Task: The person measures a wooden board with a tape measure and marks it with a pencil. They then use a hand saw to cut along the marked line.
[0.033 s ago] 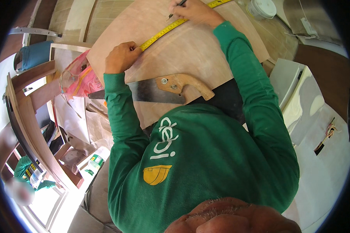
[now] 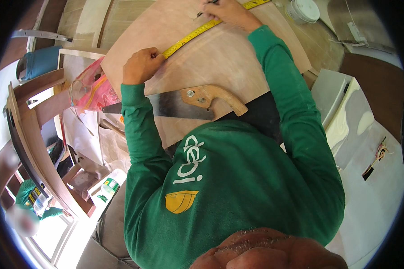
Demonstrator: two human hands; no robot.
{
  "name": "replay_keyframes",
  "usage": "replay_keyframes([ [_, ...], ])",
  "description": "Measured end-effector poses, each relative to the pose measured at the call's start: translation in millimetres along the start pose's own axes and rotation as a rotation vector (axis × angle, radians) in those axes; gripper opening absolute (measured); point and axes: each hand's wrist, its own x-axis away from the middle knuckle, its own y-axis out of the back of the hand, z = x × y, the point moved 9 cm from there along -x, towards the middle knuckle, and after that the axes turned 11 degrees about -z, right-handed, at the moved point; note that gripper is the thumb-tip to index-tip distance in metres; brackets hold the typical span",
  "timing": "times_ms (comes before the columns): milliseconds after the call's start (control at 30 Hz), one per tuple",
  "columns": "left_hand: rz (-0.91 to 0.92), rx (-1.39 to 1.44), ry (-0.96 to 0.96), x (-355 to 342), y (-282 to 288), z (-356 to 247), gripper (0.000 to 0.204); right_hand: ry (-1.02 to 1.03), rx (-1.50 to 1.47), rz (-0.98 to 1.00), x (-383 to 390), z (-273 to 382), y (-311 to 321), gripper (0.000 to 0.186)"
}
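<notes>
A yellow tape measure (image 2: 191, 36) lies slanted across a curved plywood board (image 2: 229, 62). My left hand (image 2: 141, 65) is curled over the tape's near end and pins it to the board. At the far edge, my right hand (image 2: 226, 11) holds a dark pencil (image 2: 205, 10) with its tip beside the tape. A handsaw (image 2: 188, 102) with a wooden handle rests flat on the board between my green-sleeved arms, its blade pointing left under my left forearm.
A white lidded tub (image 2: 303, 10) stands at the far right. A pink plastic bag (image 2: 96, 92) lies left of the board. Curved wooden furniture parts (image 2: 31, 134) and a green-labelled bottle (image 2: 107, 186) fill the left. White panels (image 2: 345, 116) lie right. Another person (image 2: 29, 197) is at lower left.
</notes>
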Motion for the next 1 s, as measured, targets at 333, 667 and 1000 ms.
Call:
replay_keyframes([
  [333,-0.673,0.272,0.033,74.2,76.8,27.4,0.032,0.171,-0.341,-0.409,74.9,39.8,52.6,0.026],
  [667,-0.527,0.04,0.754,304.8,-31.9,347.2,0.034,0.274,0.589,0.219,213.6,46.3,-72.0,0.062],
  [1000,-0.264,0.028,0.822,334.8,-202.0,312.8,0.041,0.064,0.666,-0.057,274.2,26.8,-38.9,0.043],
])
